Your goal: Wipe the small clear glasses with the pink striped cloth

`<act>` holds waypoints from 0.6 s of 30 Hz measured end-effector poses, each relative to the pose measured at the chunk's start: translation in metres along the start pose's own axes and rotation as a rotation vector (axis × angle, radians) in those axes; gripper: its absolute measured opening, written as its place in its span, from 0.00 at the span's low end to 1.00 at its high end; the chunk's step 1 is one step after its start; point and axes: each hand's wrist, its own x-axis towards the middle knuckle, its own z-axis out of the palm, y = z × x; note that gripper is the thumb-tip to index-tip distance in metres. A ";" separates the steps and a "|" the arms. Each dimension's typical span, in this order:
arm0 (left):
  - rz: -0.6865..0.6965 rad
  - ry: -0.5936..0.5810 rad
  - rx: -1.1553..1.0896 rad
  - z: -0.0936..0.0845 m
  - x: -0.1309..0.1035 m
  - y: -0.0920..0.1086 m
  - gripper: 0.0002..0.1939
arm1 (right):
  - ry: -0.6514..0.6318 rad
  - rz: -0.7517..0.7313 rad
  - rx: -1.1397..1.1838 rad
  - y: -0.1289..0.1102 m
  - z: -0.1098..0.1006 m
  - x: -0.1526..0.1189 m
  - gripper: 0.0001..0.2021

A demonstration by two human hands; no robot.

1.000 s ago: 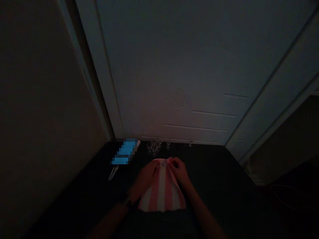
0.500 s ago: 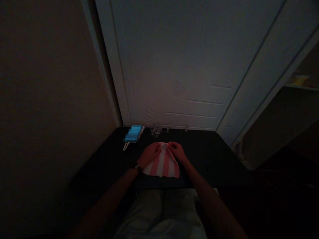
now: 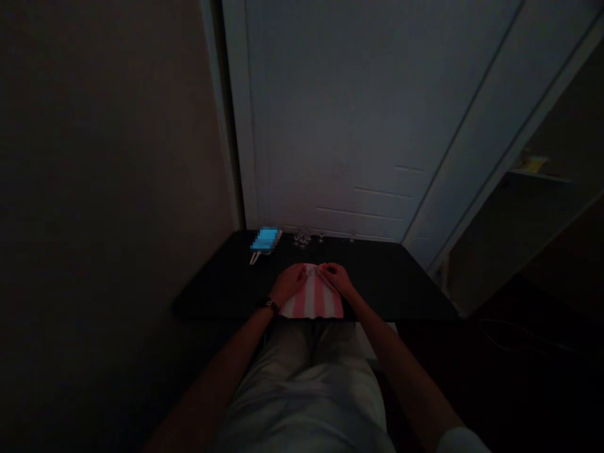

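Observation:
A pink-and-white striped cloth [image 3: 314,301] lies on the dark table in front of me. My left hand [image 3: 289,283] is at its upper left, fingers curled and pinching the far edge. On the upper right, my right hand [image 3: 338,277] has thumb and fingers closed on a folded part of the same edge. Something small and clear [image 3: 312,272] shows on the cloth between my fingertips, too dim to name. The cloth's near edge reaches the front of the table.
Several small clear pieces [image 3: 302,238] cluster at the table's back edge, with single ones to their right. A device with a blurred blue screen [image 3: 265,240] and a white strap lies at the back left. Behind the dark table [image 3: 384,283] rises a pale panel [image 3: 325,113].
The camera has tilted and shifted, so more of my lap shows and the table sits higher in view. My hands keep their hold on the cloth's far edge.

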 end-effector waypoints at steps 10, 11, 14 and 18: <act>-0.012 0.008 0.008 0.005 0.004 -0.007 0.04 | -0.040 -0.029 0.012 0.005 0.000 0.001 0.10; -0.012 0.009 0.006 0.006 0.005 -0.008 0.04 | -0.040 -0.028 0.014 0.006 0.000 0.001 0.10; -0.004 0.005 -0.014 0.007 0.006 -0.010 0.05 | -0.038 -0.023 0.012 0.008 0.000 0.003 0.11; 0.004 0.007 -0.048 0.007 0.006 -0.011 0.10 | -0.037 -0.026 -0.011 0.007 -0.002 0.004 0.11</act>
